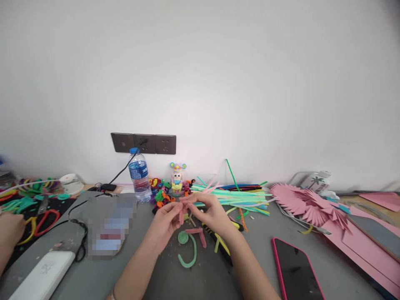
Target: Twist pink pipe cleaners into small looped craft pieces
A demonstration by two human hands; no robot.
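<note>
Both hands meet over the middle of the grey mat. My left hand [164,225] pinches a short pink pipe cleaner [181,215], whose end hangs below the fingers. At its top, my right hand [210,212] closes its fingertips on the same piece; the exact grip is partly hidden. Just below lie a green pipe cleaner [183,237] with a coiled end and a bent pink pipe cleaner [202,237]. Black-and-yellow pliers [224,251] rest partly under my right forearm. Beyond the hands are a bundle of pastel pipe cleaners [240,196] and a small colourful figurine [176,177].
A water bottle [139,177] stands by the wall. Leftward lie a blurred-out phone [111,227], a white power bank [43,275], cables, scissors [46,223] and another person's hand [11,231]. Rightward are a pink-edged phone [296,271] and folded pink paper [308,204].
</note>
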